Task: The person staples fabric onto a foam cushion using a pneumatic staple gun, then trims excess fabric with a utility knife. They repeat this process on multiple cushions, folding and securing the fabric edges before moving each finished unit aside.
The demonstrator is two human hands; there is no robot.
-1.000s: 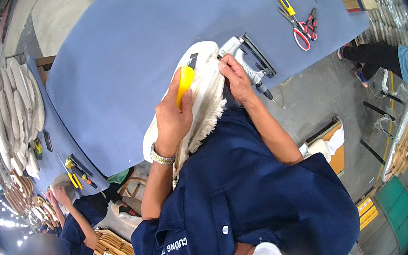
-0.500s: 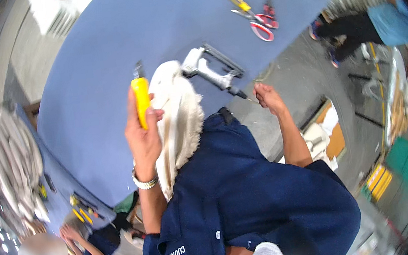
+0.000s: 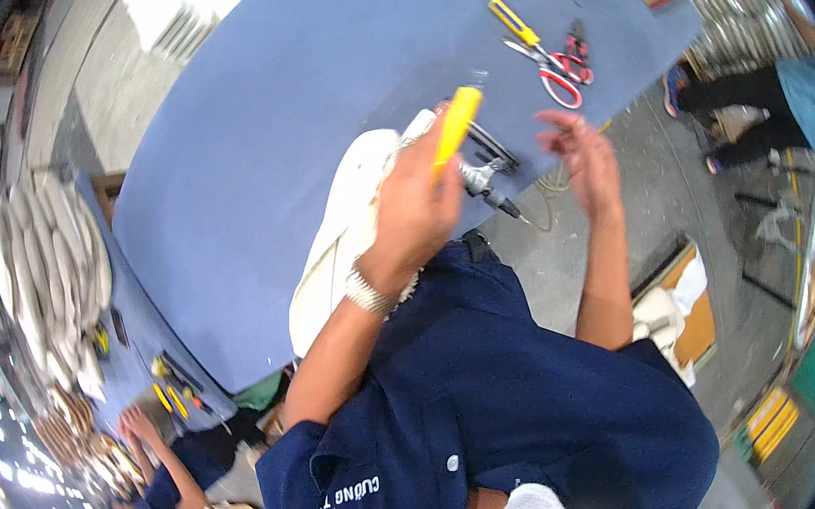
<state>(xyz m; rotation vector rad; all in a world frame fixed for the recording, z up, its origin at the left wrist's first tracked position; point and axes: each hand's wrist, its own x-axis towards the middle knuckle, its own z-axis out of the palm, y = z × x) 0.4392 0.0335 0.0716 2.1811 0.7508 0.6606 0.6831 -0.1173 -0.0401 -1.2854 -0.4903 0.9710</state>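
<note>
1. The left hand is closed around a yellow-handled knife, which points up and away from the fist (the blade tip is too blurred to make out).
2. The right hand is open, fingers spread and loosely curled, and holds nothing. It hangs in the air to the right of the left hand, apart from it.
3. A white padded piece lies under and just left of the left hand, on the near edge of the blue table. Its lower end overhangs the table edge toward the person's body.
4. A metal stapler tool sits between the two hands, just right of the left hand, with a hose trailing off the table edge below the right hand.
5. Beyond the right hand, farther up the table, lie a second yellow-handled knife and red-handled scissors, close together.
6. A silver wristband sits on the left wrist.
7. Well to the left of the left hand, a stack of white shaped pieces stands at the far side of the table.
8. Another person in dark blue clothing works at lower left, well apart from both hands.
</note>
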